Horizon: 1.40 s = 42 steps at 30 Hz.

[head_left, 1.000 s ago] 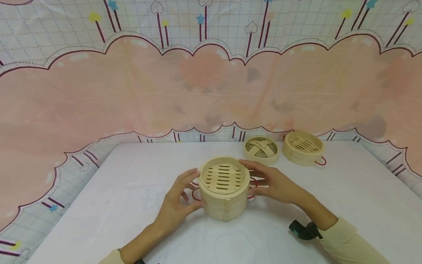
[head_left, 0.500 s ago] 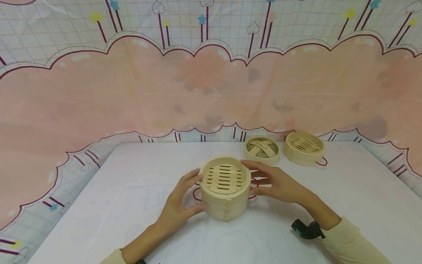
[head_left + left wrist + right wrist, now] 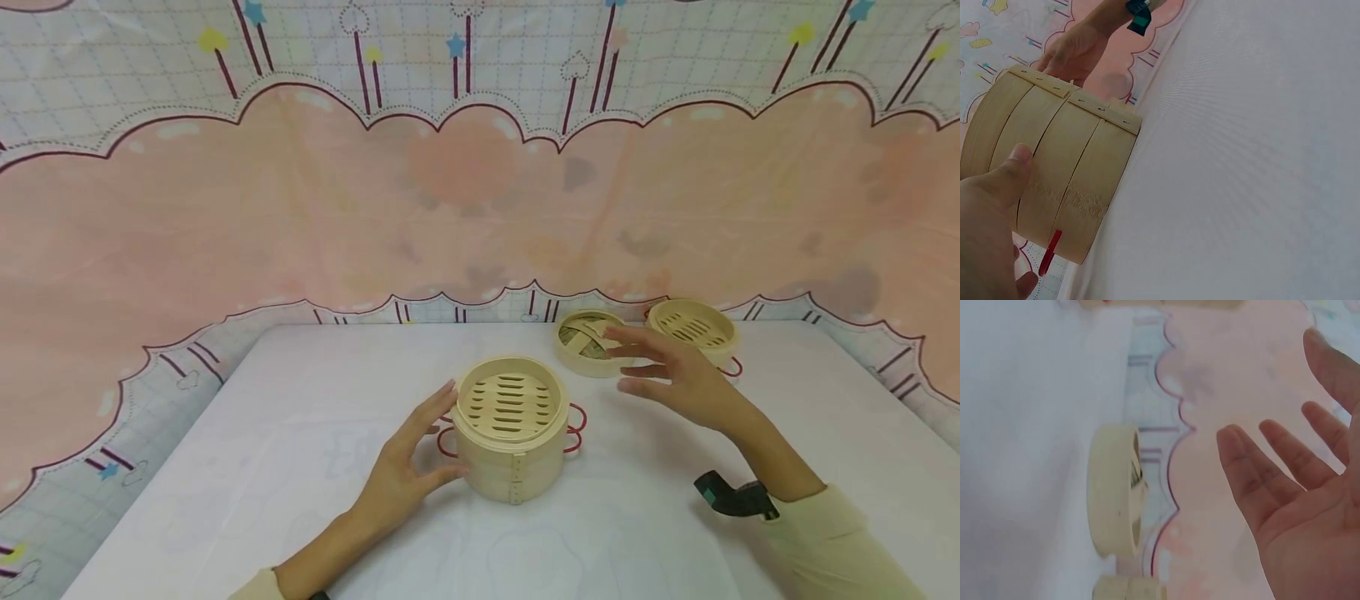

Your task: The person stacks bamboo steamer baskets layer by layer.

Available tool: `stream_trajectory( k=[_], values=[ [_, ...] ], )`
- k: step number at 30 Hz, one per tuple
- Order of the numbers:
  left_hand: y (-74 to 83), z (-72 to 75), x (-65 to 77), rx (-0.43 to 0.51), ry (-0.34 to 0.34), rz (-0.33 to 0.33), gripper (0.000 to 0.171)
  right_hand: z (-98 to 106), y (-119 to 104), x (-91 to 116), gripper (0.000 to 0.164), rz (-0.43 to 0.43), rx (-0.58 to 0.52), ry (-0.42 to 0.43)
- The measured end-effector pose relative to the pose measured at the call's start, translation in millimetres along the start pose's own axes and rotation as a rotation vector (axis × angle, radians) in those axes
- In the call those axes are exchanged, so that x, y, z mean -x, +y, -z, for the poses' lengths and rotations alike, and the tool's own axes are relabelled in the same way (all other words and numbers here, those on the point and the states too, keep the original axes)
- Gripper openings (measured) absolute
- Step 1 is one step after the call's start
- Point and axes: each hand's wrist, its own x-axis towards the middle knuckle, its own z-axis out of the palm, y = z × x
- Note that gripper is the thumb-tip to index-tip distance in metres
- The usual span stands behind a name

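Note:
A stack of bamboo steamer baskets [image 3: 510,467] stands upright on the white table, slotted base on top and red handles at its sides. My left hand [image 3: 405,458] holds the left side of the stack; its thumb [image 3: 1013,175] lies against the bamboo wall in the left wrist view. Away from the stack, my right hand [image 3: 675,379] hovers with fingers spread and nothing in them. In the head view its fingertips overlap a woven bamboo lid [image 3: 579,363] at the back; the right wrist view shows that lid [image 3: 1110,490] apart from the fingers.
Another bamboo steamer basket [image 3: 688,323] with a red handle stands at the back right, beside the lid and partly behind my right hand. A patterned pink cloth [image 3: 337,225] hangs behind the table's [image 3: 337,358] far edge.
My right hand has let go of the stack and moved right and back toward the lid, uncovering the right-hand red handles. My left hand has stayed on the stack.

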Motion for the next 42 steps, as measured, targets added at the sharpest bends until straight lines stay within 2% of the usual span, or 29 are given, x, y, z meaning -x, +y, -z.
stream_trajectory(
  k=[4,6,9,12,18,23,24,27,30,32,34,37,42],
  values=[
    [-1.1,-0.2,1.3,0.003,-0.005,0.009,0.085,13,6,3,0.059,-0.056,0.021,0.093],
    [-1.5,-0.6,1.7,0.004,-0.008,0.014,0.085,19,10,4,0.053,-0.055,0.033,0.155],
    [-2.5,-1.3,1.8,0.004,-0.012,0.017,0.086,27,19,7,0.046,-0.079,0.101,0.256],
    [-3.3,-1.7,1.9,0.002,-0.015,0.014,0.086,34,28,12,0.044,-0.155,0.157,0.334],
    [-7.3,-2.0,3.4,0.011,-0.007,0.017,0.084,48,41,23,0.05,-0.314,0.144,0.404],
    [-30.0,-6.0,9.0,0.026,-0.008,0.019,0.085,56,49,30,0.05,-0.348,0.164,0.465],
    [-29.9,-6.0,9.0,0.029,-0.007,0.019,0.085,56,51,31,0.05,-0.348,0.165,0.482],
    [-30.2,-6.5,9.5,0.035,-0.002,0.023,0.084,55,57,33,0.052,-0.37,0.162,0.499],
    [-28.6,-6.4,9.3,0.034,0.003,0.023,0.084,54,65,34,0.06,-0.429,0.162,0.477],
    [-36.6,-7.8,11.2,0.034,0.004,0.023,0.085,53,71,35,0.066,-0.489,0.169,0.452],
    [-38.2,-8.0,11.4,0.037,0.004,0.023,0.084,52,77,37,0.069,-0.523,0.179,0.44],
    [-39.0,-8.1,11.5,0.045,0.001,0.023,0.083,50,85,40,0.066,-0.52,0.179,0.443],
    [-38.7,-7.9,11.2,0.05,-0.003,0.021,0.082,47,94,43,0.055,-0.459,0.177,0.423]
  ],
)
